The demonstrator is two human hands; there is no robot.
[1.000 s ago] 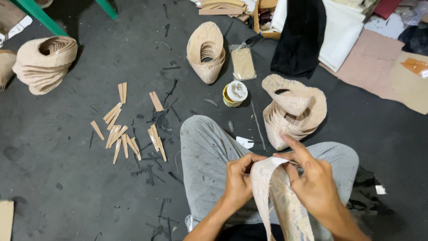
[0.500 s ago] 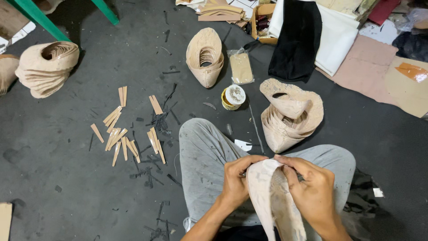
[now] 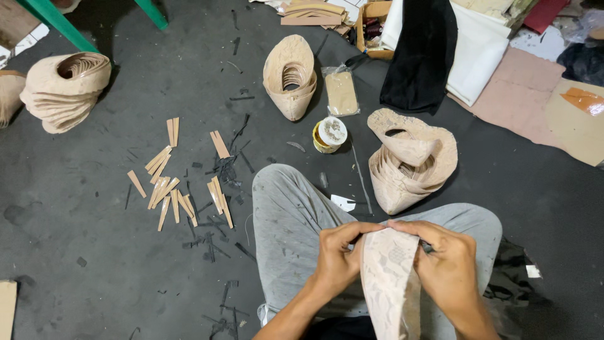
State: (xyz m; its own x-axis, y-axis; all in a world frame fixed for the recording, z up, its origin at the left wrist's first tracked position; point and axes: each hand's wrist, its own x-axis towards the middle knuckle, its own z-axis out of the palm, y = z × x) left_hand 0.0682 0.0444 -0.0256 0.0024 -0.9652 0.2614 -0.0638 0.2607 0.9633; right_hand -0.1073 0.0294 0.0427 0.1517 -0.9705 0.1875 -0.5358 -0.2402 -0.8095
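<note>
I sit on a dark floor with my grey-trousered legs (image 3: 296, 226) folded. Both hands grip a long beige strip with a lace pattern (image 3: 387, 277) above my lap. My left hand (image 3: 338, 252) pinches its upper left edge. My right hand (image 3: 443, 258) holds the upper right edge, fingers curled over the top. The strip's lower end runs down out of view. A nested stack of the same beige curved pieces (image 3: 409, 164) stands just beyond my right knee.
Two more beige stacks stand at the far centre (image 3: 289, 75) and far left (image 3: 66, 88). Several thin tan strips (image 3: 170, 189) lie scattered on the left. A small round tin (image 3: 328, 134), a flat plastic packet (image 3: 341, 92), black cloth (image 3: 421, 50) and cardboard sheets (image 3: 566, 113) lie beyond.
My right hand's raised fingers have come down and closed over the strip's top edge. Both hands have drawn together at the strip's upper end.
</note>
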